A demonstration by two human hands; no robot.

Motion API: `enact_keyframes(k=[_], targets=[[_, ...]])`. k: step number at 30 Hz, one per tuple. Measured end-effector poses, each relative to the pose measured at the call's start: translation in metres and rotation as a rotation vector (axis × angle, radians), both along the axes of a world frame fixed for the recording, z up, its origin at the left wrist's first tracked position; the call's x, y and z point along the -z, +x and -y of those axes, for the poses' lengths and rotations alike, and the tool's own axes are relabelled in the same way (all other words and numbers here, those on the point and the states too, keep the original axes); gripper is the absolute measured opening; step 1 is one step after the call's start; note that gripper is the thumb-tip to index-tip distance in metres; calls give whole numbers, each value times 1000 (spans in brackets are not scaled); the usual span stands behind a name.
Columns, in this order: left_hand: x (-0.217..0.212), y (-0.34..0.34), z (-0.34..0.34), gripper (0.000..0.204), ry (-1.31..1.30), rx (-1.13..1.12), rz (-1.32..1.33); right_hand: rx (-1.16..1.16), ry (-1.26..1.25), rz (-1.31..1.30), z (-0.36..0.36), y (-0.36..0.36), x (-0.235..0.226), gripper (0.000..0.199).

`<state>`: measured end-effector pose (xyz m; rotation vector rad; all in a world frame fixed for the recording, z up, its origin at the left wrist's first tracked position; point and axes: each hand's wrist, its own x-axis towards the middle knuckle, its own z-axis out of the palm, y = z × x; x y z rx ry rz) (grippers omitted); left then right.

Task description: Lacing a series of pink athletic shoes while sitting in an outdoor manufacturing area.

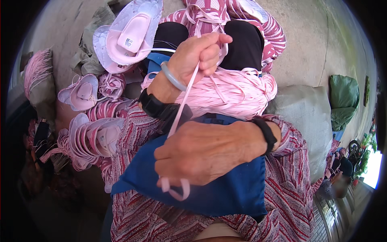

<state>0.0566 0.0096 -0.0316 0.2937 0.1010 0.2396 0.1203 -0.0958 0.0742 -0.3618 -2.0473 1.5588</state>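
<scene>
A pink shoelace (pixel 186 97) runs taut between my two hands. My left hand (pixel 199 56), with a pale bangle at the wrist, is closed around its far part, in front of a pink-and-white shoe upper (pixel 206 16) between the knees. Closer to me, my right hand (pixel 197 151) grips the near part above a blue apron (pixel 234 181). A short loop of the lace hangs below the right fingers. Behind that hand, a thick bundle of pink laces (pixel 229 94) lies across the lap.
Stacked pink shoe uppers (pixel 94 135) lie at the left. A larger upper with a pale lining (pixel 131 36) sits at the far left. A grey-white sack (pixel 302 125) stands at the right, with a green bag (pixel 343 103) beyond it.
</scene>
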Motion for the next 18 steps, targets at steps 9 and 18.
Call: enact_keyframes(k=[9,18], targets=[[-91,-52,47,35,1005,359,-449,891,-726,385,-14,109,10,26],[-50,-44,45,32,1360,589,-429,887,-822,44,-31,76,90,25]])
